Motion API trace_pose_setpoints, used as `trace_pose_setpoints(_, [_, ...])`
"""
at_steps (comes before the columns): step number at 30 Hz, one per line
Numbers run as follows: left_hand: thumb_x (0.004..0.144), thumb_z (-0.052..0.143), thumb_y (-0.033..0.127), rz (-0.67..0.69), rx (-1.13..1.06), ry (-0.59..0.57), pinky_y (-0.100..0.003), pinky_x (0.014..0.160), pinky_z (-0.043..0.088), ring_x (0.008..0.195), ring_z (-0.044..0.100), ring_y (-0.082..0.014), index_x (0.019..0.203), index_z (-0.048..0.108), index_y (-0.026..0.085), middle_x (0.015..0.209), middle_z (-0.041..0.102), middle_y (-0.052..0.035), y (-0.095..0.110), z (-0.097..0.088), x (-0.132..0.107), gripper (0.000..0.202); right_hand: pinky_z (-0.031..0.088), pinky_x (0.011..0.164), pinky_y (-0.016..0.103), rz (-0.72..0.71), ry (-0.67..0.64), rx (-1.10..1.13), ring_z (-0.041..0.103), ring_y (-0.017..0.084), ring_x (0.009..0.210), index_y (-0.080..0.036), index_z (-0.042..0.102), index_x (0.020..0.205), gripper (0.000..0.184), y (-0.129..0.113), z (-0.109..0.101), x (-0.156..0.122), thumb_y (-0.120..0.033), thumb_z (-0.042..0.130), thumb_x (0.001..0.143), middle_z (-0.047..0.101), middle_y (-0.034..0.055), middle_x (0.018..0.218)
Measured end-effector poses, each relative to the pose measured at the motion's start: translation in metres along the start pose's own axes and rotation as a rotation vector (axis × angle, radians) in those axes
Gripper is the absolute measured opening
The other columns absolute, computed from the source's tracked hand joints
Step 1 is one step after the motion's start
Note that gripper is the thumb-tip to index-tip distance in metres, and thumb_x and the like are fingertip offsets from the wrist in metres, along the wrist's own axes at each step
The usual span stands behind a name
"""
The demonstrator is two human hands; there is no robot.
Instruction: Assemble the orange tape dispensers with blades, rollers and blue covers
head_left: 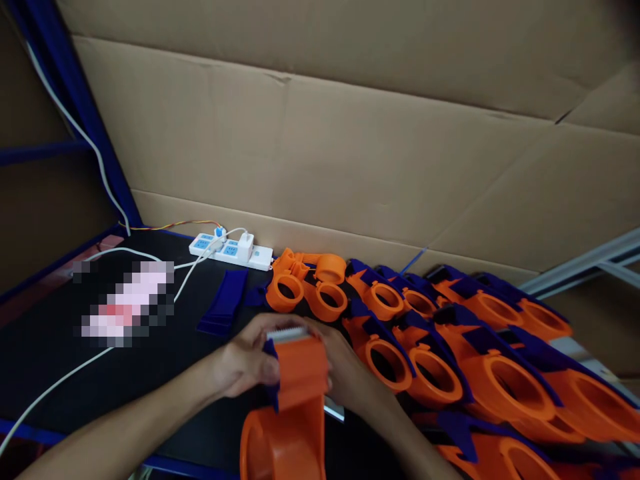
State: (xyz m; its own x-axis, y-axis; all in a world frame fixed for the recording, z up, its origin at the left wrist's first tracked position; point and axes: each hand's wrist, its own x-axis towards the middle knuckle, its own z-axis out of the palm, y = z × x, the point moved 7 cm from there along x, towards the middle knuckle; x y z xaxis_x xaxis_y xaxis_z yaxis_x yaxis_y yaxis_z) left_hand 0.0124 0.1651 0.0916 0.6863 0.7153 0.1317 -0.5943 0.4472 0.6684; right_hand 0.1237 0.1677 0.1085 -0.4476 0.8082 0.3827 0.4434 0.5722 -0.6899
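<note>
I hold an orange tape dispenser [295, 400] upright near the table's front edge, its toothed metal blade [287, 335] at the top. My left hand [245, 363] is closed on its left side, thumb against a blue flap. My right hand [345, 373] is closed on its right side, mostly hidden behind the orange body. A small metal strip [334, 413] shows just under my right hand.
Several orange and blue tape dispensers [450, 353] lie in rows at the right on the black table [60, 360]. A stack of blue flat parts [223, 303] lies beside a white power strip [230, 250] with white cables. A cardboard wall [350, 147] stands behind.
</note>
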Motion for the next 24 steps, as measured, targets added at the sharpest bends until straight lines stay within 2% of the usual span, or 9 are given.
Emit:
trace_pose_setpoints(2, [0.045,0.095,0.027,-0.092,0.001,-0.055,-0.05,0.091,0.053,0.088,0.074,-0.0347,0.102,0.078,0.018,0.105,0.076,-0.013,-0.013,0.007,-0.002,0.06,0.059,0.083,0.03,-0.036,-0.051,-0.02,0.072,0.022,0.095,-0.037,0.068,0.121,0.045,0.001,0.013,0.003,-0.015,0.071,0.081,0.074,-0.001,0.112])
trace_pose_setpoints(4, [0.043,0.092,0.022,-0.154,0.022,-0.122,-0.048,0.089,0.053,0.092,0.073,-0.0357,0.101,0.078,0.019,0.103,0.076,-0.0124,-0.022,0.013,-0.003,0.06,0.056,0.095,0.031,-0.095,-0.147,-0.065,0.066,0.024,0.117,-0.038,0.058,0.137,0.054,0.0,0.031,0.011,-0.018,0.066,0.088,0.065,-0.0001,0.135])
trace_pose_setpoints(7, [0.052,0.083,0.024,-0.255,0.079,-0.138,-0.049,0.086,0.051,0.1,0.071,-0.0395,0.104,0.079,0.019,0.102,0.076,-0.0091,-0.03,0.013,-0.005,0.052,0.057,0.093,0.033,-0.207,-0.241,-0.247,0.062,0.024,0.123,-0.034,0.05,0.145,0.057,0.001,0.06,0.035,-0.016,0.059,0.092,0.053,0.002,0.15])
trace_pose_setpoints(10, [0.054,0.075,0.023,-0.272,0.152,-0.093,-0.048,0.087,0.048,0.104,0.07,-0.0393,0.103,0.079,0.019,0.104,0.077,-0.0091,-0.026,0.012,-0.004,0.049,0.059,0.079,0.032,-0.274,-0.256,-0.414,0.066,0.026,0.11,-0.027,0.06,0.136,0.053,0.007,0.085,0.061,-0.01,0.065,0.085,0.056,0.0044,0.147])
trace_pose_setpoints(14, [0.058,0.067,0.021,-0.279,0.194,-0.081,-0.048,0.092,0.044,0.11,0.067,-0.0407,0.102,0.079,0.017,0.104,0.077,-0.0091,-0.022,0.016,-0.003,0.046,0.052,0.064,0.026,-0.275,-0.22,-0.443,0.066,0.021,0.094,-0.021,0.073,0.101,0.027,0.014,0.101,0.079,-0.003,0.062,0.084,0.073,0.0044,0.116])
trace_pose_setpoints(17, [0.059,0.067,0.02,-0.224,0.182,-0.076,-0.048,0.094,0.043,0.112,0.066,-0.0403,0.105,0.078,0.02,0.104,0.077,-0.0066,-0.018,0.016,-0.001,0.047,0.049,0.064,0.025,-0.271,-0.178,-0.408,0.063,0.02,0.091,-0.022,0.072,0.093,0.021,0.014,0.097,0.081,-0.005,0.064,0.084,0.074,0.003,0.098])
trace_pose_setpoints(20, [0.061,0.072,0.023,-0.21,0.152,-0.063,-0.05,0.094,0.044,0.11,0.067,-0.0401,0.109,0.076,0.021,0.111,0.075,-0.0067,-0.017,0.014,0.0,0.049,0.051,0.071,0.027,-0.233,-0.09,-0.357,0.062,0.019,0.095,-0.024,0.07,0.102,0.016,0.013,0.082,0.083,-0.017,0.059,0.093,0.073,0.0033,0.099])
trace_pose_setpoints(22, [0.06,0.079,0.031,-0.192,0.098,-0.074,-0.052,0.093,0.046,0.105,0.069,-0.0386,0.112,0.075,0.021,0.11,0.074,-0.0096,-0.014,0.013,0.0,0.053,0.052,0.08,0.031,-0.163,0.036,-0.302,0.062,0.02,0.1,-0.023,0.067,0.108,0.016,0.012,0.063,0.088,-0.027,0.055,0.097,0.07,0.0062,0.107])
trace_pose_setpoints(24, [0.058,0.085,0.041,-0.167,0.032,-0.093,-0.052,0.091,0.05,0.097,0.07,-0.0359,0.115,0.073,0.019,0.105,0.073,-0.0133,-0.01,0.012,0.0,0.062,0.052,0.086,0.033,-0.059,0.226,-0.137,0.063,0.019,0.1,-0.022,0.063,0.112,0.02,0.012,0.035,0.093,-0.032,0.053,0.098,0.068,0.0073,0.109])
